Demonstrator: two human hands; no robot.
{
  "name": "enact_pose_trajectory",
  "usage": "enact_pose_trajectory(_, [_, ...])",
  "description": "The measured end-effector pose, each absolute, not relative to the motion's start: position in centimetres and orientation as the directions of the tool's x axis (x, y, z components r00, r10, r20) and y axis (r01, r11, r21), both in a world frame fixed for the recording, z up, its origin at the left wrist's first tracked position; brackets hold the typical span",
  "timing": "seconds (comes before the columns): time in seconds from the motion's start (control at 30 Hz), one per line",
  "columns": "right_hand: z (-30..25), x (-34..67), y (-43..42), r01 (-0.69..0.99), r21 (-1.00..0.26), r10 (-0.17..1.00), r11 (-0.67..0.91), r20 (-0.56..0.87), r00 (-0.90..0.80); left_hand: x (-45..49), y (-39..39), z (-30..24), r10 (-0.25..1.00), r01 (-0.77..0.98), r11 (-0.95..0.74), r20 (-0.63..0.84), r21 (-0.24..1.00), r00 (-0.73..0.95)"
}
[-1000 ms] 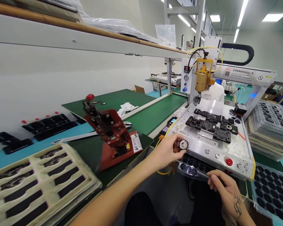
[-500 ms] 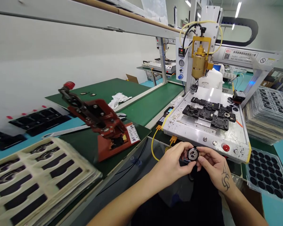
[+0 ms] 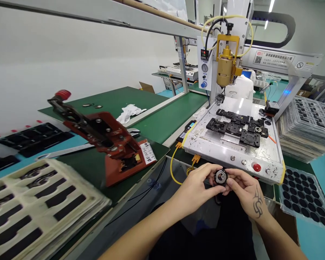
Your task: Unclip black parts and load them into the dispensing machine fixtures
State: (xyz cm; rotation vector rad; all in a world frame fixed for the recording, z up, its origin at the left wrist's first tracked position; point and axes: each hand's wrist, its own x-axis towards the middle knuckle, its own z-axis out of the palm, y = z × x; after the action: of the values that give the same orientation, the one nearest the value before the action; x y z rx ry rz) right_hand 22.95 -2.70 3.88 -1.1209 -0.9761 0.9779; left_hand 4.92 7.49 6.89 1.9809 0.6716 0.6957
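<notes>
A small round black part with a silver centre (image 3: 221,176) sits between both of my hands, just in front of the white machine base (image 3: 211,150). My left hand (image 3: 196,187) pinches its left side with thumb and fingers. My right hand (image 3: 245,190), tattooed on the back, grips its right side with curled fingers. Black fixtures (image 3: 238,129) lie on the machine's plate beyond, under a gold dispensing head (image 3: 225,68).
A red lever press (image 3: 103,139) stands on the green mat to my left, with stacked trays of black parts (image 3: 35,206) nearer me. A black cell tray (image 3: 303,196) lies at right, tray stacks (image 3: 306,126) behind it. A green conveyor belt (image 3: 168,121) runs away ahead.
My left hand left the machine's front edge with the round part and my right hand came up off the tray below; both now hold the part together. The view has tilted slightly down and left.
</notes>
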Motion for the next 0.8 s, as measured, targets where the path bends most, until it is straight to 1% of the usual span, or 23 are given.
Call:
enact_pose_trajectory(0.27, [4.0, 22.9, -2.9, -0.100, -0.987, 0.949, 0.127, 0.091, 0.301, 5.0, 7.7, 6.4, 0.664, 0.157, -0.457, 0.219, 0.876, 0.715])
enact_pose_trajectory(0.5, [3.7, 23.1, -3.0, -0.091, -0.985, 0.953, 0.145, 0.115, 0.279, 5.3, 8.0, 6.0, 0.636, 0.138, -0.498, 0.253, 0.856, 0.729])
enact_pose_trajectory(0.57, [3.4, 23.3, -3.2, -0.053, -0.987, 0.952, 0.151, 0.131, 0.277, 5.3, 8.1, 5.9, 0.627, 0.130, -0.528, 0.282, 0.839, 0.726])
enact_pose_trajectory(0.63, [2.9, 23.9, -3.7, 0.077, -0.984, 0.935, 0.160, 0.176, 0.307, 5.0, 8.4, 5.6, 0.627, 0.124, -0.559, 0.320, 0.819, 0.710])
enact_pose_trajectory(0.7, [2.4, 25.3, -4.4, 0.315, -0.937, 0.872, 0.151, 0.276, 0.403, 4.5, 8.7, 5.1, 0.636, 0.124, -0.575, 0.347, 0.809, 0.690])
enact_pose_trajectory(0.77, [1.8, 27.4, -5.2, 0.571, -0.817, 0.736, 0.078, 0.434, 0.520, 3.7, 9.1, 4.5, 0.646, 0.131, -0.571, 0.345, 0.810, 0.681])
enact_pose_trajectory(0.8, [1.5, 28.6, -5.5, 0.668, -0.744, 0.652, 0.021, 0.517, 0.555, 3.4, 9.3, 4.1, 0.651, 0.136, -0.566, 0.339, 0.813, 0.679])
